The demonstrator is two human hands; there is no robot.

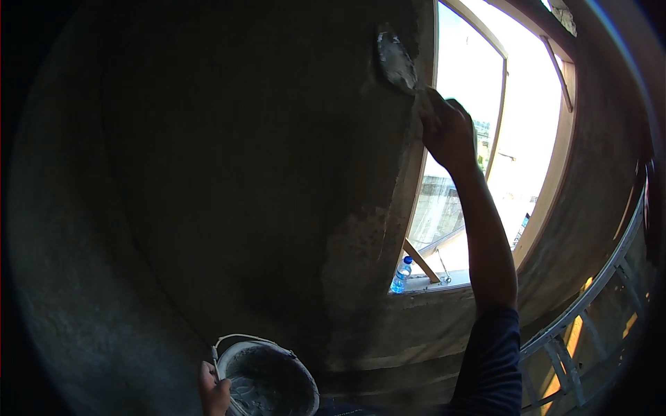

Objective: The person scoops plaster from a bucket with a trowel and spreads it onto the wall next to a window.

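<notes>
Right hand (447, 132): grips a trowel (397, 64), blade apparently against the dark wall (243, 173)
Left hand (215, 393): holds a bucket (283, 362) by its rim
Sill (458, 279): blue-capped bottle (400, 277)

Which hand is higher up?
The right hand, gripping the grey oval metal trowel; the left hand is low, holding the round grey bucket.

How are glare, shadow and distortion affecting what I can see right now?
Head view: glare washes out much of the window; head view: the wall left of it sinks into deep shadow, while the trowel stays readable; head view: a bluish flare streaks the upper right, and fisheye bending curves edges toward the dark rim.
</notes>
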